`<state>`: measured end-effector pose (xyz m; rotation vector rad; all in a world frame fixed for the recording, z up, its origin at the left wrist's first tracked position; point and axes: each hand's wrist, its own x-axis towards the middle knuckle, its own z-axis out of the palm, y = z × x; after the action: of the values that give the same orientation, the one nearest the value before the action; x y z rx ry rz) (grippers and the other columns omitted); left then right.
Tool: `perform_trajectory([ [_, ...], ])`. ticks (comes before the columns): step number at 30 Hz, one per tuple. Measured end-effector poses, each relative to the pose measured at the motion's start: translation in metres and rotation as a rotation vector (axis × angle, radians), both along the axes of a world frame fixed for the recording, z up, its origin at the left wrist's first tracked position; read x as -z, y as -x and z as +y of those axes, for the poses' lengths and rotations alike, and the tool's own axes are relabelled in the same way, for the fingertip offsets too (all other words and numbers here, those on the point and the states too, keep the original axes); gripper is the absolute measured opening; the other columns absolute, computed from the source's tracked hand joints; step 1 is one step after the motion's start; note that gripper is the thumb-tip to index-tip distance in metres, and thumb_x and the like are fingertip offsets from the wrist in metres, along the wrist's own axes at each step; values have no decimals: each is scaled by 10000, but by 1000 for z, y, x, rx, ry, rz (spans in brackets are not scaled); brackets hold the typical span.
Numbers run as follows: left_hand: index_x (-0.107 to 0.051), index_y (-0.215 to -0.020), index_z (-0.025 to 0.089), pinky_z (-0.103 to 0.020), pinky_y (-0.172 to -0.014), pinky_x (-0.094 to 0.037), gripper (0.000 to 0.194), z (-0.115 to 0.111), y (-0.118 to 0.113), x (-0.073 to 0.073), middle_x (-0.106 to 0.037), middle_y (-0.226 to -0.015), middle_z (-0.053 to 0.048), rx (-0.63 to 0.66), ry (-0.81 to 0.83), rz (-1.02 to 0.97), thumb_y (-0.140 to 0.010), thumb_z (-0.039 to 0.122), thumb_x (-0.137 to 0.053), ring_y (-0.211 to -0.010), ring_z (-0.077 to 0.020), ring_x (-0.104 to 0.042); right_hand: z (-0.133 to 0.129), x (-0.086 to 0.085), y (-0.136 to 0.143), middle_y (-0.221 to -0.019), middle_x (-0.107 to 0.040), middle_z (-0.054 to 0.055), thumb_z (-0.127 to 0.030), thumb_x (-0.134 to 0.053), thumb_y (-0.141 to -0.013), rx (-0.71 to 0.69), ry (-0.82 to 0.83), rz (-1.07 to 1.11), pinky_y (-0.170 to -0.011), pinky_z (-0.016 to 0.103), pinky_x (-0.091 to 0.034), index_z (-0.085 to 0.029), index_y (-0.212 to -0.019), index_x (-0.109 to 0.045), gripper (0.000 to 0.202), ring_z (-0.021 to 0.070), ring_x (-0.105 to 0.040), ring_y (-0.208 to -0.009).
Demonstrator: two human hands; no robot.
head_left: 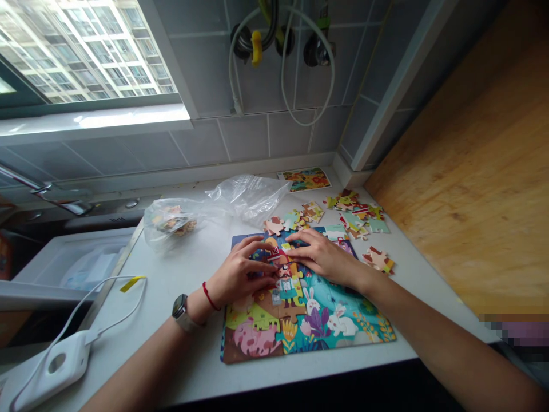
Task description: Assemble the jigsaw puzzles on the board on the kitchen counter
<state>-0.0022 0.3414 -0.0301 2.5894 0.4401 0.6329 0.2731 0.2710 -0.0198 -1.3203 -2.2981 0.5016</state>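
A colourful jigsaw puzzle [343, 320] with rabbits, flowers and a pink pig lies flat on the white counter, its lower part joined together. My left hand [246, 269], with a watch and a red cord at the wrist, rests on its upper left part, fingers apart. Palm down, my right hand [321, 254] touches the upper middle, fingers stretched towards the left. Between the fingertips of both hands are pieces with a red patch. Loose pieces [274, 225] lie just beyond the puzzle's far edge, and the hands cover some of its upper area.
More loose pieces [380, 260] are heaped to the right. Behind lie a clear plastic bag [171, 223] holding pieces and a picture card [309, 179]. A sink [72, 263], a white charger [51, 366] with a cable and a wooden panel [467, 171] flank the counter [189, 274].
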Motion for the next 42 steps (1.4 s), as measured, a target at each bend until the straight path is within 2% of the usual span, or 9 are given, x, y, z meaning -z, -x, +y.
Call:
perform_trajectory([
  [3,-844,-1064,327,-562,-1103,-521,182,0,0,1,-680,-1351,-80,-2,-1,0,-885,360,-838,-1370,-343,-534,0,0,0,-1341,-706,64,-177,-658,-1013,-17,17,17,-1129,506,-482,-321,-1259,-779,309,266,-567,-1270],
  [11,-844,-1050,325,-568,-1107,-512,165,0,1,3,-675,-1367,-71,-13,15,6,-892,369,-830,-1382,-344,-520,-1,-2,0,-1279,-706,84,-214,-646,-1028,-7,20,3,-1089,470,-500,-273,-1251,-781,268,262,-581,-1208],
  [18,-843,-1063,330,-553,-1110,-514,176,-1,0,3,-668,-1367,-77,-7,-8,-6,-893,371,-829,-1371,-341,-531,-3,-4,3,-1327,-675,104,-335,-734,-981,9,56,19,-1143,510,-452,-260,-1221,-791,257,283,-582,-1263],
  [24,-841,-1065,331,-565,-1108,-515,168,-2,-1,2,-671,-1362,-77,-9,-9,-11,-902,368,-820,-1369,-340,-532,-4,-5,5,-1326,-668,112,-315,-731,-981,22,59,4,-1146,529,-452,-258,-1236,-788,268,292,-589,-1257],
  [30,-830,-1121,338,-567,-1113,-518,221,-3,-2,2,-662,-1380,-81,-8,-23,3,-903,372,-819,-1376,-342,-527,-5,-6,7,-1288,-674,104,-279,-742,-969,46,77,19,-1116,499,-480,-271,-1222,-795,258,283,-593,-1236],
  [42,-829,-1134,345,-589,-1107,-517,206,-5,-2,1,-656,-1380,-64,-27,-33,31,-944,390,-762,-1374,-381,-523,-5,-10,10,-1336,-657,107,-213,-771,-937,106,179,90,-1166,493,-437,-247,-1239,-793,305,286,-585,-1292],
])
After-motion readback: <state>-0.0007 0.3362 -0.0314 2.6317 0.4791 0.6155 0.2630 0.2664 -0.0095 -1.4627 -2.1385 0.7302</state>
